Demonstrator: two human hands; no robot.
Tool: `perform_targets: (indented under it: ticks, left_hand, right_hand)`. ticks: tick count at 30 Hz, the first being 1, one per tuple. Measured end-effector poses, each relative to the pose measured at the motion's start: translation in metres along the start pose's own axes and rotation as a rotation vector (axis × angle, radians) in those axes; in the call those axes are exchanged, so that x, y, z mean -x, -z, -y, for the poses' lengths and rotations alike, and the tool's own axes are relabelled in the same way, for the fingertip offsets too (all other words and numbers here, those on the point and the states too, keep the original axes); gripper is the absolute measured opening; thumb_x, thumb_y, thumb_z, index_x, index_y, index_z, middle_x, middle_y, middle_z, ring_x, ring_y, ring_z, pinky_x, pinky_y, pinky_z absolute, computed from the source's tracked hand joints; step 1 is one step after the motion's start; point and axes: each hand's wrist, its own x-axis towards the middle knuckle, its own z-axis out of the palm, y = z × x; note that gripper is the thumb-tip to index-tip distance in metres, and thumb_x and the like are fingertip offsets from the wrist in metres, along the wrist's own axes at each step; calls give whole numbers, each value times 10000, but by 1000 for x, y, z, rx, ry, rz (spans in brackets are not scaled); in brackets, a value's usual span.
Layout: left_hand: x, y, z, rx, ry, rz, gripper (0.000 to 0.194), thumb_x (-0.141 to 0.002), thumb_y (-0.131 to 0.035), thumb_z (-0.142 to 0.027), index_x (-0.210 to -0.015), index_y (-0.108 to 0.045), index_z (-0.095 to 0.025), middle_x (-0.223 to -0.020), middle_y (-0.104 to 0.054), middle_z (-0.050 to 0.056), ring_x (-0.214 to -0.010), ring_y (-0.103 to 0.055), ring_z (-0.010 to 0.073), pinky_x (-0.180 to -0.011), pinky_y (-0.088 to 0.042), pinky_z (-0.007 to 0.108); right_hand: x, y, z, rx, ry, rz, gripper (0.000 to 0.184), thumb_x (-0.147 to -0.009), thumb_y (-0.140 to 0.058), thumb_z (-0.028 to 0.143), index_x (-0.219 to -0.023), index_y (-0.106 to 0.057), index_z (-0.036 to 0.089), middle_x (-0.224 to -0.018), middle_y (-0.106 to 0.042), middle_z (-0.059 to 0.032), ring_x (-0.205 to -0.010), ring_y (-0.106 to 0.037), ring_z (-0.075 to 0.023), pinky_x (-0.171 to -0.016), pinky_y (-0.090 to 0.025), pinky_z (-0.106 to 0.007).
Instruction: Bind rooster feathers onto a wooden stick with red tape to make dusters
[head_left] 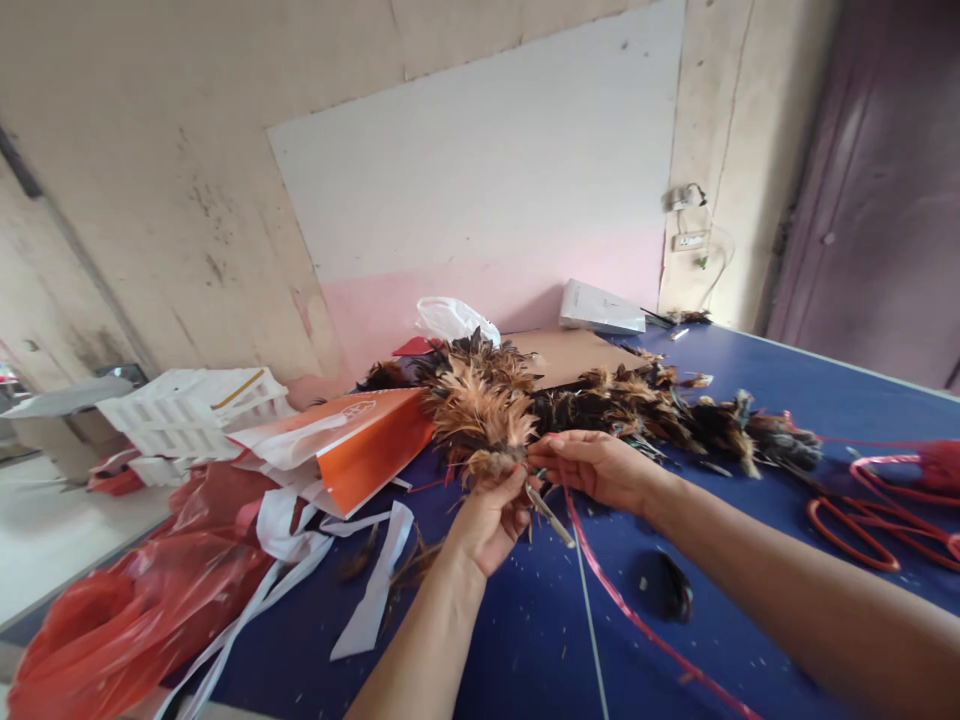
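Observation:
My left hand (491,520) is closed around the near end of a feather duster (484,405), thick with tan and dark brown feathers pointing away from me. A thin pale stick (553,518) pokes out beside my left fingers toward the lower right. Close to its right side, my right hand (592,465) pinches a pink plastic string (619,600) that trails down to the table's near edge. The exact spot where string and feathers meet is hidden by my fingers.
Dark feather bundles (637,410) stretch across the blue table (750,640). At right lie red coiled cords (862,530). A small black item (666,588) sits nearer me. An orange bag (375,450), white strips (375,580) and a red plastic bag (150,590) occupy the left.

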Motion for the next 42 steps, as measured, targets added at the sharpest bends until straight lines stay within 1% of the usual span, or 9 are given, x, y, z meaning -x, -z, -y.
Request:
perform_targets:
  ticks: [4, 7, 13, 20, 27, 31, 35, 38, 42]
  left_hand:
    - [1, 1, -6, 78, 118, 20, 112, -670, -731, -140, -727, -639, -113, -640, -652, 27, -682, -664, 144, -456, -463, 138]
    - [2, -1, -4, 85, 107, 7, 82, -694, -710, -137, -712, -632, -125, -627, -651, 20, -749, -675, 169, -480, -486, 151]
    - [-3, -3, 6, 179, 75, 4, 35, -780, -614, -117, -779, -649, -116, -691, -686, 47, -736, -677, 167, -673, -555, 267]
    - [-5, -5, 7, 259, -1, -24, 134, -807, -542, -45, -747, -649, -98, -669, -694, 54, -647, -674, 130, -658, -553, 218]
    - [-6, -6, 14, 302, 24, 46, 129, -822, -537, -76, -765, -651, -97, -643, -682, 54, -629, -671, 133, -704, -562, 273]
    - [-3, -5, 13, 289, 58, 30, 103, -808, -559, -82, -756, -647, -97, -644, -671, 57, -672, -676, 152, -579, -556, 201]
    - [2, -3, 0, 352, 72, 137, 84, -790, -578, -71, -778, -650, -112, -644, -653, 38, -685, -662, 115, -562, -529, 133]
    - [0, 0, -10, 346, -11, 105, 67, -769, -601, -67, -770, -651, -111, -640, -646, 31, -688, -650, 99, -579, -518, 119]
    - [-11, 9, -10, 101, -224, -30, 60, -677, -699, -95, -708, -654, -119, -619, -647, 18, -619, -635, 108, -582, -524, 180]
  right_hand:
    - [0, 12, 9, 306, -14, 13, 169, -680, -716, 184, -799, -699, 65, -619, -641, -21, -459, -496, -29, -396, -358, -110]
    - [-1, 5, 10, 334, 12, -66, 141, -671, -717, 181, -758, -699, 71, -431, -518, 41, -355, -379, -8, -323, -260, -105]
    - [-8, -29, -1, 16, 76, -206, 72, -764, -592, 58, -728, -650, 81, -692, -685, -88, -617, -653, -125, -609, -545, -203]
    - [-4, -33, 2, -111, 6, -188, 134, -823, -508, 60, -812, -642, 58, -796, -703, -131, -694, -682, -154, -658, -559, -219]
    - [-6, -26, 0, -108, -48, -129, 164, -831, -484, 59, -859, -646, 51, -836, -707, -136, -699, -679, -129, -682, -552, -189]
    - [-15, -26, 7, -59, -64, -62, 161, -839, -482, 72, -849, -641, 50, -783, -704, -133, -666, -675, -130, -618, -551, -178]
    - [-17, -21, 21, -69, -44, -84, 172, -835, -468, 46, -807, -638, 53, -731, -698, -104, -680, -676, -138, -594, -550, -181]
    - [-12, -14, 27, -116, -123, -79, 183, -855, -459, 85, -784, -627, 72, -703, -690, -74, -627, -666, -133, -503, -532, -186]
    - [-6, -13, 21, -108, -175, -168, 173, -867, -455, 101, -809, -616, 78, -681, -683, -76, -625, -664, -131, -520, -533, -194]
